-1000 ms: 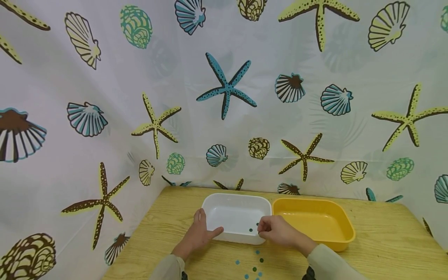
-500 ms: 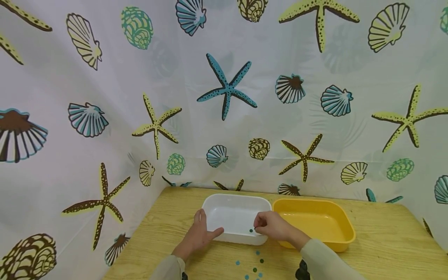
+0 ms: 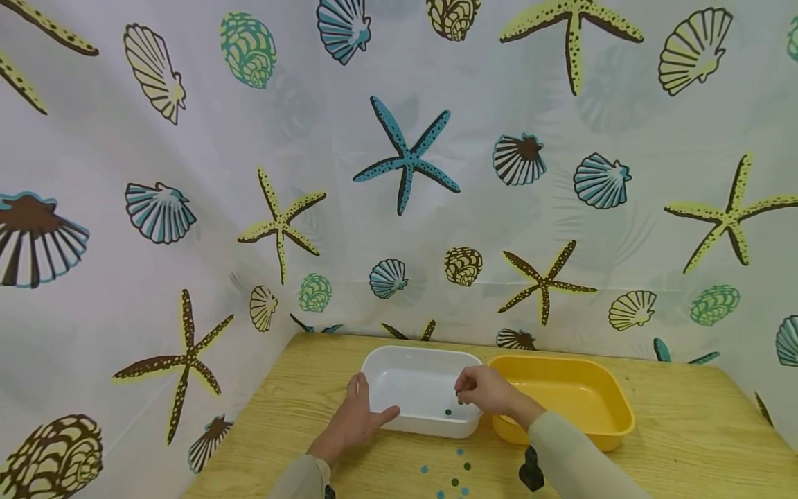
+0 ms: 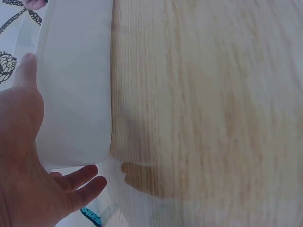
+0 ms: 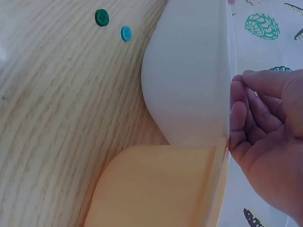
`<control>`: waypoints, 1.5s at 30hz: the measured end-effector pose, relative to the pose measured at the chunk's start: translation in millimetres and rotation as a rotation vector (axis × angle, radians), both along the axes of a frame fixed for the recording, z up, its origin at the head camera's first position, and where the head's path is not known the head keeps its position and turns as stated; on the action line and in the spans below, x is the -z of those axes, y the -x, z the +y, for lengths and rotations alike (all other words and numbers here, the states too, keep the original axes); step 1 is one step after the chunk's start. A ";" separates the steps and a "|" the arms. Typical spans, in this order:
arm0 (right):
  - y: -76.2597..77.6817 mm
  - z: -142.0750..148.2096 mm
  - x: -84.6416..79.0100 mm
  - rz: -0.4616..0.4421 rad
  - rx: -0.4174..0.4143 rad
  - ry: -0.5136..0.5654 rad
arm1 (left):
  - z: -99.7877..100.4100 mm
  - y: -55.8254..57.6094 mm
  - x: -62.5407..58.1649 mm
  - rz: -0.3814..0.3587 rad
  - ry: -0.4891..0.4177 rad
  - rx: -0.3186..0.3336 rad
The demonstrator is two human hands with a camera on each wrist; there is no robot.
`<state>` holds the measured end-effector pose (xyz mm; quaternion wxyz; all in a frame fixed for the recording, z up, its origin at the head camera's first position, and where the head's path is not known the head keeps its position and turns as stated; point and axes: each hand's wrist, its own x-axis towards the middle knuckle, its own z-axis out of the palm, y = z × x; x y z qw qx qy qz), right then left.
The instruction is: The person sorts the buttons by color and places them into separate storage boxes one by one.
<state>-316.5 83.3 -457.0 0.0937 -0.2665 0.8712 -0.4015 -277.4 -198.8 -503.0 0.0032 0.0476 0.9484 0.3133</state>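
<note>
My left hand [image 3: 350,419] lies against the near left corner of a white tub [image 3: 408,424], its thumb along the front rim and its fingers at the left end. In the left wrist view those fingers are fairly straight beside the tub's wall. Over the tub's right part, my right hand [image 3: 486,389] pinches a small dark green button [image 3: 458,394] between thumb and fingertips. Another green button [image 3: 448,412] lies on the tub's floor, below those fingertips. The right wrist view shows the right thumb and index tips together just above the rim, the held button hidden there.
A yellow tub [image 3: 561,402] stands right beside the white one. In front of them, several loose buttons lie on the wooden table [image 3: 679,423], among them a green button [image 5: 102,17] and a light blue button [image 5: 126,33]. A shell-patterned curtain [image 3: 436,229] surrounds the table's back.
My right hand has risen and moved slightly away from me, from the tub's near right corner to above its right part, lifting a green button. My left hand has stayed in place.
</note>
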 end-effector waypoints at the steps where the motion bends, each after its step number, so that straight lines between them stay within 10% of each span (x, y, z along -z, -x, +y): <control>1: 1.5 -0.5 0.4 -0.007 0.009 0.001 | 0.0 0.2 0.1 0.003 0.003 -0.001; 45: 25.5 -8.5 -0.1 -0.050 0.156 -0.010 | -0.7 1.7 2.2 -0.007 0.029 -0.022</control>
